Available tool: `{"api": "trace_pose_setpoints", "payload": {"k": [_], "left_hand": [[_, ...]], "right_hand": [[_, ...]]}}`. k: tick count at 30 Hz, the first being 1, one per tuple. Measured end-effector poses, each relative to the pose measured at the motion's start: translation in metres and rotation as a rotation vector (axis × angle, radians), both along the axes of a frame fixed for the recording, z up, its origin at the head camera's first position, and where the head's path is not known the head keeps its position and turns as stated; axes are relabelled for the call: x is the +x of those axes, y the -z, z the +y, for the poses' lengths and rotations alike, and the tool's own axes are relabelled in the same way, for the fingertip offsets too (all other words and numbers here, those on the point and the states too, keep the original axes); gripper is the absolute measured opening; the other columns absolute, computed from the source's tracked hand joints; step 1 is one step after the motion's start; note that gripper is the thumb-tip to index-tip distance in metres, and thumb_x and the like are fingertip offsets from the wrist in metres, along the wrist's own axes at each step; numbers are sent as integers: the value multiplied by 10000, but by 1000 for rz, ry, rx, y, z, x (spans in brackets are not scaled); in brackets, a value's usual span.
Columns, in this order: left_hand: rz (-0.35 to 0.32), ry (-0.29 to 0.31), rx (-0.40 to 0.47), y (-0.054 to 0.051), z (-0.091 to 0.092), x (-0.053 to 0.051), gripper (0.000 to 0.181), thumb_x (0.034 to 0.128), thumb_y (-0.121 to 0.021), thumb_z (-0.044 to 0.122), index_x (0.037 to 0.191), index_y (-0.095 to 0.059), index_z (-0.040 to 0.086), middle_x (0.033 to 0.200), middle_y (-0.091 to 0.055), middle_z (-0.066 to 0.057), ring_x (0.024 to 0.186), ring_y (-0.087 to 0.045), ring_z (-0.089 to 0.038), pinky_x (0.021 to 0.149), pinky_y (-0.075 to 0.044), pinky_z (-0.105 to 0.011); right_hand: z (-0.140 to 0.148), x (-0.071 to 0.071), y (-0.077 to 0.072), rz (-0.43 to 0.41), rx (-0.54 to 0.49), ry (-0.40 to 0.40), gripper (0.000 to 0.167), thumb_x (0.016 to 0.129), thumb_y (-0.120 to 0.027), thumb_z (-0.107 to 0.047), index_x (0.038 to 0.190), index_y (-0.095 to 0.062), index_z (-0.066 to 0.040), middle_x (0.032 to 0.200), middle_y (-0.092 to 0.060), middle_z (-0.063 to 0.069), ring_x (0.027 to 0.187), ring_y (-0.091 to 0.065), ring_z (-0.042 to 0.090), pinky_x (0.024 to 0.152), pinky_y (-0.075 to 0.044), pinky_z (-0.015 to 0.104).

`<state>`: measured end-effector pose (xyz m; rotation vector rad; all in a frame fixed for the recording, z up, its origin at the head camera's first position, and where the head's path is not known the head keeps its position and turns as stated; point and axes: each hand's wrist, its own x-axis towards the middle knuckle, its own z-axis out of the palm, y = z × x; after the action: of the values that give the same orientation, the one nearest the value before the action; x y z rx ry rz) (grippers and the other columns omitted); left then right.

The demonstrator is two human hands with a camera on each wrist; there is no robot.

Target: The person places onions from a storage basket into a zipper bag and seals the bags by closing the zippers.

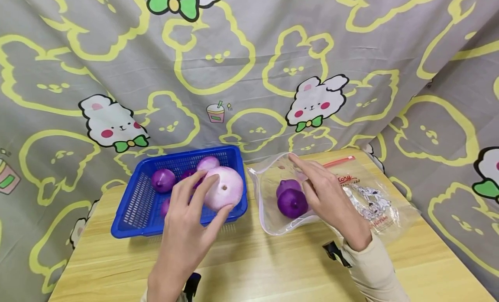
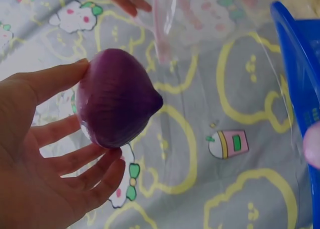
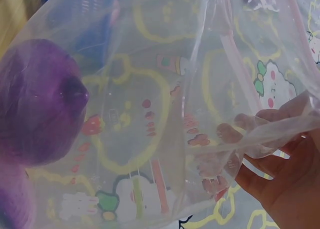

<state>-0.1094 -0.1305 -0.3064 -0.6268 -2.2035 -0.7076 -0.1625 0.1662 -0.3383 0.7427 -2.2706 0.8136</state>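
My left hand (image 1: 191, 215) grips a purple onion (image 1: 225, 188) between thumb and fingers, raised over the right side of a blue plastic basket (image 1: 128, 215). In the left wrist view this onion (image 2: 117, 99) shows its pointed end. To the right, my right hand (image 1: 327, 193) pinches the rim of a clear zip bag (image 1: 269, 219), whose mouth stands open toward the left. Inside the bag sit two purple onions (image 1: 292, 203), one partly behind the other. The right wrist view shows the fingers (image 3: 265, 174) holding the thin plastic edge, with an onion (image 3: 40, 101) seen through the film.
Several more onions (image 1: 163, 180) lie in the basket, partly hidden by my left hand. Another clear bag (image 1: 370, 202) with a red zip and printed figures lies flat at the right. A patterned grey curtain (image 1: 253, 68) hangs behind the wooden table (image 1: 241, 267).
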Motion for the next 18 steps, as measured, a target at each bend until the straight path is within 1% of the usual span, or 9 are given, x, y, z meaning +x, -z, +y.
{"api": "trace_pose_setpoints", "payload": {"k": [2,4,5,7,9,12,15,18], "left_hand": [[36,34,20,0,4,2,520,909,-707,426,1289,-630,80,1345,-557,-161,1213,-505,-327,970,-445,-436],[57,61,36,-1,9,3,520,951,-628,478,1282,-635,77,1341,-562,-161,1201,-510,-328,1001,-419,-383],[64,73,42,-2,12,4,524,963,-601,491,1280,-637,76,1342,-564,-160,1199,-512,-328,1020,-405,-354],[73,94,51,-3,16,6,523,965,-595,490,1278,-638,73,1355,-561,-155,1203,-510,-326,1050,-379,-306],[79,120,54,-3,21,6,510,964,-607,471,1273,-638,67,1371,-555,-151,1216,-507,-330,1075,-360,-293],[80,161,46,-1,27,2,480,945,-662,422,1263,-640,63,1383,-548,-147,1236,-502,-335,1085,-362,-328],[71,188,33,2,33,-3,469,884,-758,324,1257,-639,66,1377,-546,-152,1252,-494,-332,1071,-382,-384],[63,208,24,2,42,-5,510,811,-822,231,1256,-635,66,1361,-551,-158,1247,-494,-331,1058,-396,-429]], "right_hand": [[-1,0,0,4,1,-2,603,873,-505,95,1455,-500,-63,1417,-570,89,1165,-610,231,823,-448,346],[-1,0,-1,7,5,-7,600,872,-507,93,1452,-502,-58,1415,-571,97,1184,-604,247,876,-474,376],[0,1,-2,8,8,-11,597,873,-509,90,1452,-501,-57,1414,-571,101,1201,-598,256,909,-481,397],[0,1,-4,8,13,-22,596,877,-509,89,1455,-498,-57,1413,-571,105,1214,-591,266,945,-481,431],[0,0,-7,5,11,-27,595,881,-510,88,1457,-497,-63,1411,-573,106,1219,-588,270,970,-476,452],[2,1,-8,-4,-4,-22,595,877,-510,90,1452,-504,-63,1401,-582,102,1201,-597,258,921,-489,427],[2,3,-4,-16,-17,-20,581,875,-512,86,1440,-514,-49,1400,-581,110,1216,-592,259,916,-499,418],[-1,4,-2,-17,-13,-30,581,867,-523,93,1433,-522,-43,1392,-585,124,1230,-588,268,964,-499,436]]}}
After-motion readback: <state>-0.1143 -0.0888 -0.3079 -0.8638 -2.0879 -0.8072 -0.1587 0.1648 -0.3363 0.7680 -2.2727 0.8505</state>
